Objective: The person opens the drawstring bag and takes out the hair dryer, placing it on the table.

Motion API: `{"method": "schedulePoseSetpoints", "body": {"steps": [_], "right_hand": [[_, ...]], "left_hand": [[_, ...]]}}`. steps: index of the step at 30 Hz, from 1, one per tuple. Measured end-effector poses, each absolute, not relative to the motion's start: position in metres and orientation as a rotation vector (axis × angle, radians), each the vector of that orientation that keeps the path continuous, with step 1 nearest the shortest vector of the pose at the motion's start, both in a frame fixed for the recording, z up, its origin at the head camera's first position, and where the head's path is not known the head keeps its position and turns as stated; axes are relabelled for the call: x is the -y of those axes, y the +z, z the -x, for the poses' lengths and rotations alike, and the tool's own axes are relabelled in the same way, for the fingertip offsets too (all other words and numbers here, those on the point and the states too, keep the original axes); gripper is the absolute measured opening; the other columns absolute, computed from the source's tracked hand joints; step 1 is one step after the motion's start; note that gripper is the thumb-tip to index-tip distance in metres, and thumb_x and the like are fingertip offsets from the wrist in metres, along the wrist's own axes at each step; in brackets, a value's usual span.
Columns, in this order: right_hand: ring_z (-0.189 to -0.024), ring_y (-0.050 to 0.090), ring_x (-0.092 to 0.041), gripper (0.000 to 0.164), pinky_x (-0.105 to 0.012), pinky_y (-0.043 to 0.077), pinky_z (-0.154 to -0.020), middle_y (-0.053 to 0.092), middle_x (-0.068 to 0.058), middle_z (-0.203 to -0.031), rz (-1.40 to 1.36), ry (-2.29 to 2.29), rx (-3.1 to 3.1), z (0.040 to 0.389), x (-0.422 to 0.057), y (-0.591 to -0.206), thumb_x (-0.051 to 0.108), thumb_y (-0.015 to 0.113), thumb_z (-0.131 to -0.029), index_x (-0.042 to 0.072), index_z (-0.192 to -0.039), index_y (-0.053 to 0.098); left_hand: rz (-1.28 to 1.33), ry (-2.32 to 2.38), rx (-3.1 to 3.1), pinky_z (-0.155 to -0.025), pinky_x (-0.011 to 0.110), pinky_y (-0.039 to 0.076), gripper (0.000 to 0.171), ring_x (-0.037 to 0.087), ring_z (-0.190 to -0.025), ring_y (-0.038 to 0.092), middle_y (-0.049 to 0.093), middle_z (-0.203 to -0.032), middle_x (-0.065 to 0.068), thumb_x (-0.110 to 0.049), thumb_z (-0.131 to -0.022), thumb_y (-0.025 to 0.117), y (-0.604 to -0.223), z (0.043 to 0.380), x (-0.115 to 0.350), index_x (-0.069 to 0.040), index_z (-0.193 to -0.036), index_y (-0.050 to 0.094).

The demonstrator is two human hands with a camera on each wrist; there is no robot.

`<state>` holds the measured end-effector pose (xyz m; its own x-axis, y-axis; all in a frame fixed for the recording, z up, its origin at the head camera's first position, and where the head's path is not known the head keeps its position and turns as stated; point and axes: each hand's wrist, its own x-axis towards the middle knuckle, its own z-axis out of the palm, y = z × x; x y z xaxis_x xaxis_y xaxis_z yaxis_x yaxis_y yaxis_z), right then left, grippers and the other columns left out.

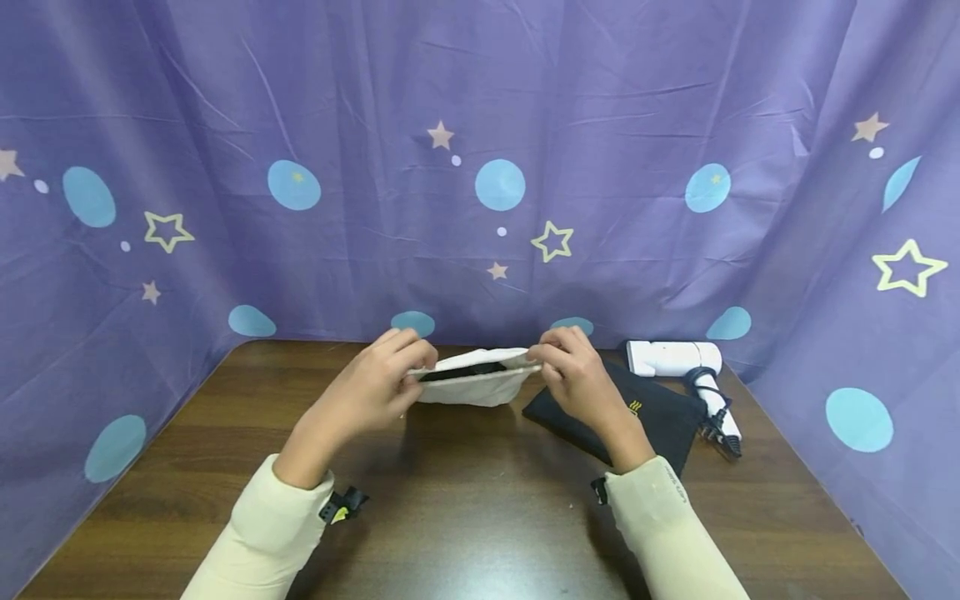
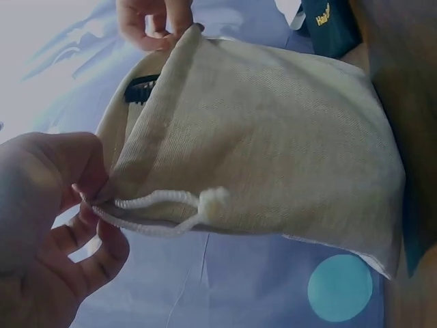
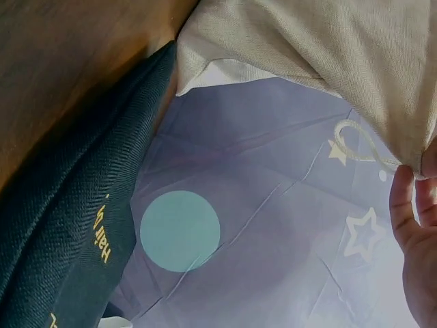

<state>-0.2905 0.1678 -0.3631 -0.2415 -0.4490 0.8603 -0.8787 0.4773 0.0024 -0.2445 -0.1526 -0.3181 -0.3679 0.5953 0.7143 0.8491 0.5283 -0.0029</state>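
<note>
Both hands hold a cream cloth drawstring bag (image 2: 273, 137) upright by its top, one at each end of the mouth. My left hand (image 1: 378, 379) pinches the left corner, where a knotted white cord (image 2: 210, 205) hangs out. At the opposite corner my right hand (image 1: 577, 379) pinches the hem, beside a loop of cord (image 3: 348, 140). The mouth gapes between them. Inside, a black toothed object (image 2: 140, 89), like a comb or brush, shows near the opening; the rest of it is hidden by the cloth.
A black cloth pouch (image 1: 652, 417) with yellow print lies on the wooden table (image 1: 480, 508), right of the bag. Behind it, by the right edge, is a white hair dryer (image 1: 671, 358) with its black cord (image 1: 722, 421) wound about the handle. A purple curtain (image 1: 360, 250) surrounds the table.
</note>
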Motion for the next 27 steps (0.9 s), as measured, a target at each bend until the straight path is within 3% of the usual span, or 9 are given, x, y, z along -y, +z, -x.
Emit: {"method": "schedulePoseSetpoints", "body": {"steps": [27], "right_hand": [[-0.087, 0.055, -0.029, 0.032, -0.043, 0.048, -0.076, 0.065, -0.011, -0.099, -1.085, 0.597, 1.945, 0.284, -0.167, -0.358, -0.011, 0.052, -0.089, 0.006, -0.106, 0.073]], "left_hand": [[1.077, -0.419, 2.115, -0.066, 0.033, 0.041, 0.027, 0.02, -0.075, 0.046, 0.05, -0.083, 0.0, 0.008, -0.071, 0.062, -0.321, 0.24, 0.145, -0.01, -0.091, 0.06]]}}
